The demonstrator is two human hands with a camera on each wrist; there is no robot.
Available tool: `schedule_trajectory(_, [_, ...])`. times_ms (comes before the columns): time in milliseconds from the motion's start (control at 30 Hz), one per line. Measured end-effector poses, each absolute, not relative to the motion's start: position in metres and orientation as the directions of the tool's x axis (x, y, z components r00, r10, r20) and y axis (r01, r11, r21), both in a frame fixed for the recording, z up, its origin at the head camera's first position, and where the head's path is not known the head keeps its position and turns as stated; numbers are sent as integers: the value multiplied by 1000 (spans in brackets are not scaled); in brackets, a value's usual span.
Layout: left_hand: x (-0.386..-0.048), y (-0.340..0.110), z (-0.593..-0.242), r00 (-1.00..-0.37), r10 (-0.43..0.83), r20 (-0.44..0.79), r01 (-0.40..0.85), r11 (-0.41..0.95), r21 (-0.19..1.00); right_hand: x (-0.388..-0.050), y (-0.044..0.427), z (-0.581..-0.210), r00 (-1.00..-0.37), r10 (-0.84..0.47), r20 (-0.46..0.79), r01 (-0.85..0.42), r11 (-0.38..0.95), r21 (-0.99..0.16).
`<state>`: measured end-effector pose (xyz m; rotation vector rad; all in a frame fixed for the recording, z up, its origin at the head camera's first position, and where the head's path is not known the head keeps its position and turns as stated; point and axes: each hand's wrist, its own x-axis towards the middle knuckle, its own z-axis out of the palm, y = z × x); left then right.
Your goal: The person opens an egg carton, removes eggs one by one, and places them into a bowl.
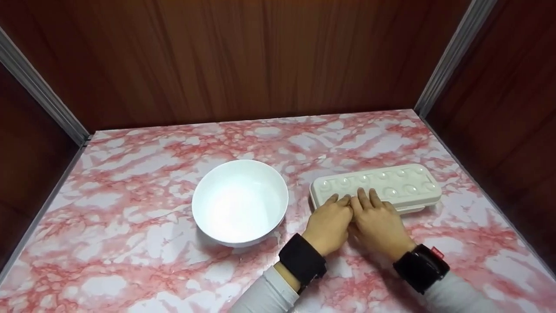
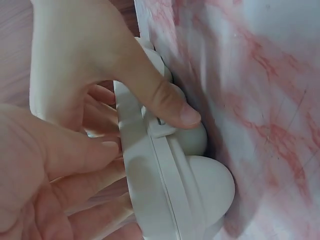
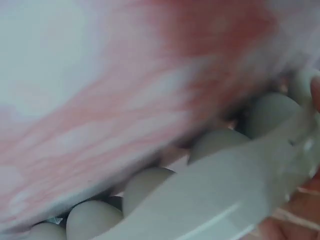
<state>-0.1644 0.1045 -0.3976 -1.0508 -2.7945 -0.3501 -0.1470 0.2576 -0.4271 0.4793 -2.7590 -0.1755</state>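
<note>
A cream plastic egg box (image 1: pixel 377 184), its lid closed, lies at the right of the table. My left hand (image 1: pixel 329 224) is at its near left edge, and in the left wrist view the extended fingers (image 2: pixel 95 180) touch the lid. My right hand (image 1: pixel 378 224) grips the near edge beside it. Its fingers lie over the lid, while the thumb (image 2: pixel 175 107) presses at the front latch (image 2: pixel 159 129). Rounded egg cups (image 3: pixel 95 220) show along the underside in the right wrist view. What the box holds is hidden.
A large white bowl (image 1: pixel 240 202) stands to the left of the egg box, close to my left hand. The table (image 1: pixel 108 208) has a pink and white marbled top. Brown wood-look panels (image 1: pixel 243 61) enclose its back and sides.
</note>
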Motion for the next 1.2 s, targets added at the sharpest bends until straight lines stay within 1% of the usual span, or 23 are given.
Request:
schedule_trajectory(100, [-166,103,-399,-741,628,240,669,720,182,-149,257,-435,-850,-364,382,-288,926,244])
schedule_trajectory(233, [-169,100,-403,-731,606,314,676,707,209,-154,254,-445,-746,-416,520,-253,899,358])
schedule_trajectory(300, [-172,98,-404,-737,580,347,666,711,226,-158,250,-448,-702,-438,562,-239,888,392])
schedule_trajectory(367, [-175,95,-405,-750,545,374,649,717,255,-162,245,-449,-682,-449,577,-226,880,418])
schedule_trajectory(433, [-178,94,-405,-763,516,390,631,726,274,-164,241,-449,-692,-442,571,-220,883,416])
schedule_trajectory(500, [-181,94,-405,-776,490,397,614,731,298,-165,237,-449,-719,-422,552,-216,891,400])
schedule_trajectory(633, [-181,95,-405,-786,487,381,603,740,298,-162,235,-448,-770,-387,507,-217,906,363])
schedule_trajectory(700, [-180,95,-405,-787,490,376,602,744,291,-161,235,-448,-777,-385,499,-222,908,355])
schedule_trajectory(867, [-179,95,-404,-788,498,362,600,754,267,-158,238,-447,-759,-408,508,-237,899,368])
schedule_trajectory(933, [-179,94,-404,-789,501,356,597,762,251,-156,242,-444,-789,-412,457,-268,898,348])
schedule_trajectory(1000, [-180,94,-404,-789,508,346,597,767,236,-153,252,-440,-840,-400,366,-309,908,283])
schedule_trajectory(1067, [-181,94,-404,-790,516,331,598,767,232,-150,269,-434,-877,-389,281,-336,916,218])
schedule_trajectory(1133, [-181,94,-404,-794,522,313,597,768,233,-149,292,-428,-897,-380,225,-344,921,183])
schedule_trajectory(1200, [-180,93,-404,-801,522,294,591,769,242,-149,317,-424,-905,-368,212,-333,925,185])
